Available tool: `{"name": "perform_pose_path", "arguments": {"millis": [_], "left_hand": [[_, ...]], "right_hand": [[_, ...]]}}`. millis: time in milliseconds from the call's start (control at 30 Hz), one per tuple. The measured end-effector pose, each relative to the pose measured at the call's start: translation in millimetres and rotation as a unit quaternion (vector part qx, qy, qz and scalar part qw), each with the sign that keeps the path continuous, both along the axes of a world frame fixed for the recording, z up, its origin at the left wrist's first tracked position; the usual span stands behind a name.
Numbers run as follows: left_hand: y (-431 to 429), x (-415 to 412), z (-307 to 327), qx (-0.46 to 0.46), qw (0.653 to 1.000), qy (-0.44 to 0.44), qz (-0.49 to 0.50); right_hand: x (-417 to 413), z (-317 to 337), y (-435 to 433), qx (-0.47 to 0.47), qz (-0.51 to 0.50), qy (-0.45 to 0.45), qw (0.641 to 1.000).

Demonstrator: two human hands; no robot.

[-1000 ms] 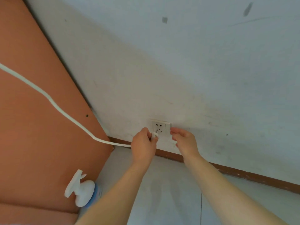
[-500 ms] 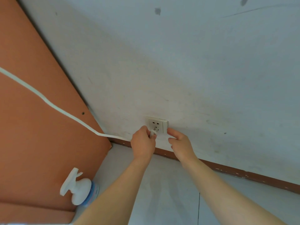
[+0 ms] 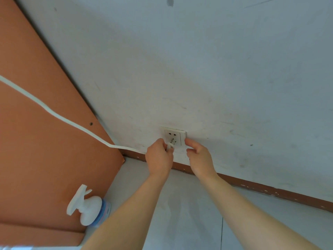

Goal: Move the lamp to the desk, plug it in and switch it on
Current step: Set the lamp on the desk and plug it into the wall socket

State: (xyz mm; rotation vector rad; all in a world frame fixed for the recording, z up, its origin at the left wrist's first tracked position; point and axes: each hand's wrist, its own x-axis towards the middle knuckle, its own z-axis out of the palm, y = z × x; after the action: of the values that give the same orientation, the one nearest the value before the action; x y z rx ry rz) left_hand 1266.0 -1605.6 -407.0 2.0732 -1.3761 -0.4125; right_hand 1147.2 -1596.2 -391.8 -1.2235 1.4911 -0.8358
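A white wall socket (image 3: 173, 135) sits low on the pale wall, just above the brown skirting. My left hand (image 3: 159, 156) is closed around the lamp's white plug (image 3: 170, 146), whose prongs point at the socket's lower holes. The white flat cord (image 3: 54, 114) runs from that hand up and left across the orange desk side panel (image 3: 45, 141). My right hand (image 3: 199, 156) hovers at the socket's right edge, thumb and fingers apart, holding nothing. The lamp itself is out of view.
A white clip-shaped object with a round blue-rimmed base (image 3: 88, 208) lies on the floor by the orange panel. Brown skirting (image 3: 270, 191) lines the wall foot. Grey floor tiles (image 3: 189, 213) lie under my forearms.
The plug has come closer to the socket's holes, its prongs now at the lower slots. My right hand stays beside the socket plate. The view has shifted slightly.
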Motion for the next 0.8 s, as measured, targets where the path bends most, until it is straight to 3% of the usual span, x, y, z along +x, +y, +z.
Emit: {"name": "perform_pose_path", "arguments": {"millis": [800], "left_hand": [[-9, -12, -3, -0.024, 0.999, -0.007, 0.026]], "right_hand": [[-8, -2, -6, -0.001, 0.0, -0.025, 1.0]]}}
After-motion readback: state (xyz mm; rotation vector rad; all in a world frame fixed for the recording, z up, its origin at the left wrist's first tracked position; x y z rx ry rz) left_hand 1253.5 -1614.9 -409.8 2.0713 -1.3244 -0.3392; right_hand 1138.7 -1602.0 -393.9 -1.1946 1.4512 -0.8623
